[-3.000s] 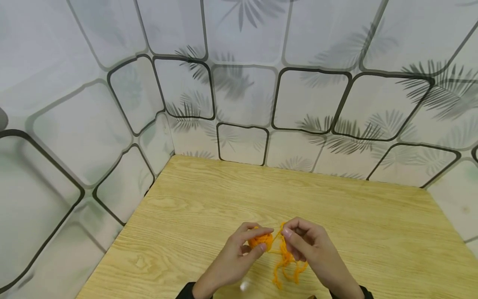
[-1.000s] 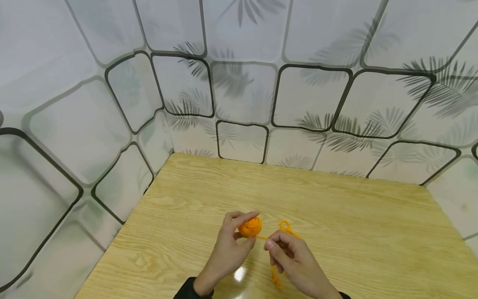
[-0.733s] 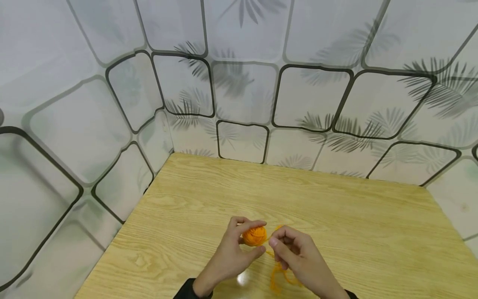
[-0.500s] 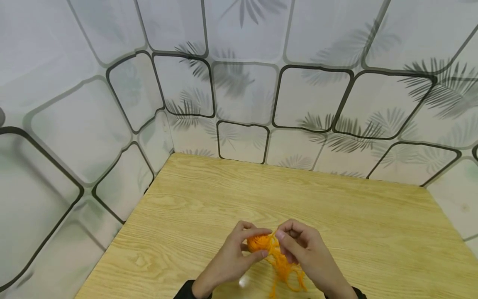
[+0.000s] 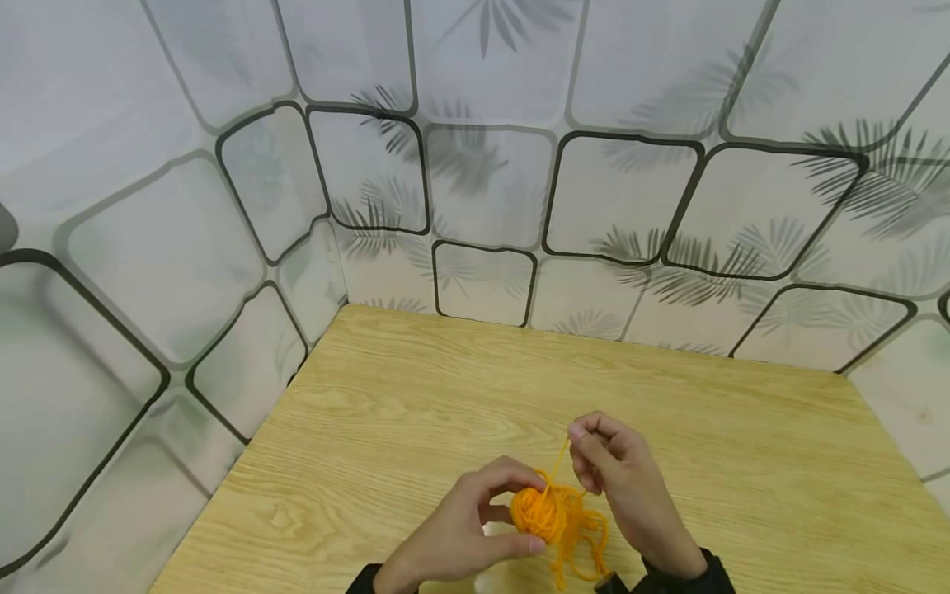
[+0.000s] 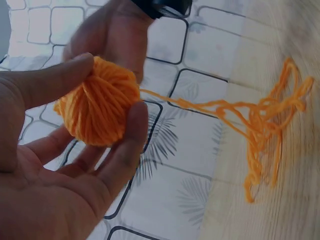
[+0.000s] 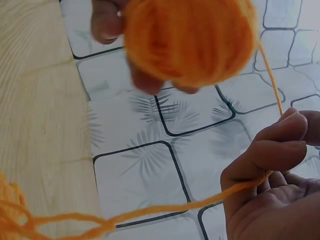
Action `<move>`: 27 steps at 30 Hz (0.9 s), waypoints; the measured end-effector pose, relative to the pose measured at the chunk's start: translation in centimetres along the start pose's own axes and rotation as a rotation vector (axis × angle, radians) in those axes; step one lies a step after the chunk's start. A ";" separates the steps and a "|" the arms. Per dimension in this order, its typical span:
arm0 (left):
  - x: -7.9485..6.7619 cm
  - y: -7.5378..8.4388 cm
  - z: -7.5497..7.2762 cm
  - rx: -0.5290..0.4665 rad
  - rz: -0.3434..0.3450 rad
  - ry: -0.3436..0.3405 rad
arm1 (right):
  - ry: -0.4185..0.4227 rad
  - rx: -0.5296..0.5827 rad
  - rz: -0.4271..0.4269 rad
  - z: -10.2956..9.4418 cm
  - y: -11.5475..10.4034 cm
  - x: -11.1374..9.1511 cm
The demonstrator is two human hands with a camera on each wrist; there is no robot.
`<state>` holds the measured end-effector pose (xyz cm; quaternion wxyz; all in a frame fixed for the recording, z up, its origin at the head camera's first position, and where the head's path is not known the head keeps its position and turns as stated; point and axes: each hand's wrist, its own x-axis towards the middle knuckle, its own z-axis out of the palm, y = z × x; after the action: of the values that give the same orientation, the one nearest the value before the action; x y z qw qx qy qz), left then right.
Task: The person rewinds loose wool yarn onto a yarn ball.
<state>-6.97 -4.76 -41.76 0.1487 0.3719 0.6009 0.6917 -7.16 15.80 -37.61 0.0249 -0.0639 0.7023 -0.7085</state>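
Note:
An orange ball of yarn (image 5: 536, 513) is held between the thumb and fingers of my left hand (image 5: 475, 516). In the left wrist view the wound strands of the yarn ball (image 6: 102, 105) show clearly, with my left thumb and fingertips on its sides. My right hand (image 5: 619, 474), up and to the right of the ball, pinches a taut strand running from it. In the right wrist view that strand (image 7: 270, 75) enters the curled fingers of my right hand (image 7: 272, 175) and leaves below them toward the loose yarn. A tangled heap of loose yarn (image 6: 265, 122) lies on the table.
The wood-grain table (image 5: 416, 388) extends behind and to both sides of the hands. A pale wall covering (image 5: 482, 190) with dark outlines and leaf prints rises along its back and left edges. Dark sleeves and a black wrist device (image 5: 610, 582) appear at the bottom.
My left hand has come toward the front right with the yarn ball, which is turned differently. My right hand has moved up and right from beside the ball, drawing out the strand.

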 end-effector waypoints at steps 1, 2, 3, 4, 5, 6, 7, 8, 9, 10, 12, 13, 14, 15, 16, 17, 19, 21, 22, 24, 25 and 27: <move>0.0 0.1 0.1 -0.032 0.022 0.003 | 0.001 0.006 0.018 0.0 0.3 0.1; 0.1 0.1 0.1 -0.058 0.043 0.010 | -0.004 0.011 0.037 0.1 0.6 0.2; 0.1 0.2 0.2 -0.082 0.058 0.024 | -0.012 0.014 0.058 0.2 0.9 0.3; 0.1 0.3 0.2 -0.104 0.081 0.039 | -0.022 0.016 0.084 0.3 1.2 0.3; 0.1 0.4 0.3 -0.120 0.105 0.056 | -0.033 0.014 0.111 0.3 1.6 0.3; 0.2 0.5 0.3 -0.131 0.129 0.074 | -0.046 0.011 0.138 0.4 1.9 0.3; 0.2 0.6 0.3 -0.143 0.145 0.096 | -0.063 0.004 0.161 0.5 2.2 0.3; 0.2 0.7 0.3 -0.156 0.163 0.120 | -0.084 0.000 0.183 0.6 2.5 0.2; 0.2 0.8 0.3 -0.168 0.178 0.148 | -0.108 -0.004 0.197 0.7 2.7 0.1; 0.3 0.9 0.2 -0.173 0.190 0.179 | -0.130 -0.007 0.206 0.8 3.0 0.1; 0.4 1.1 0.1 -0.169 0.191 0.251 | -0.178 -0.015 0.195 1.1 3.4 -0.1; 0.5 1.1 0.1 -0.159 0.187 0.288 | -0.201 -0.016 0.183 1.3 3.6 -0.2; 0.5 1.1 0.0 -0.146 0.182 0.324 | -0.225 -0.018 0.166 1.4 3.7 -0.3; 0.6 1.1 0.0 -0.129 0.174 0.357 | -0.242 -0.025 0.146 1.6 3.9 -0.4; 0.7 1.1 -0.1 -0.112 0.165 0.387 | -0.256 -0.033 0.126 1.7 4.0 -0.5; 0.7 1.1 -0.1 -0.098 0.156 0.411 | -0.269 -0.040 0.106 1.9 4.0 -0.6; 0.8 1.0 -0.2 -0.072 0.122 0.458 | -0.283 -0.056 0.070 2.2 4.1 -0.9; 0.8 0.9 -0.3 -0.048 0.083 0.500 | -0.290 -0.085 0.038 2.4 4.0 -1.1; 0.9 0.9 -0.3 -0.031 0.060 0.519 | -0.295 -0.099 0.024 2.6 4.0 -1.2; 1.0 0.7 -0.4 0.010 0.005 0.553 | -0.304 -0.130 0.011 2.8 3.7 -1.5; 1.1 0.5 -0.4 0.032 -0.019 0.563 | -0.311 -0.147 0.005 2.9 3.6 -1.7; 1.2 0.2 -0.4 0.069 -0.065 0.573 | -0.318 -0.176 0.006 3.1 3.3 -1.9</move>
<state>-7.95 -4.32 -41.18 -0.0174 0.1468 0.6531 0.7427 -5.04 12.94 -41.02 0.1322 -0.1748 0.7491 -0.6251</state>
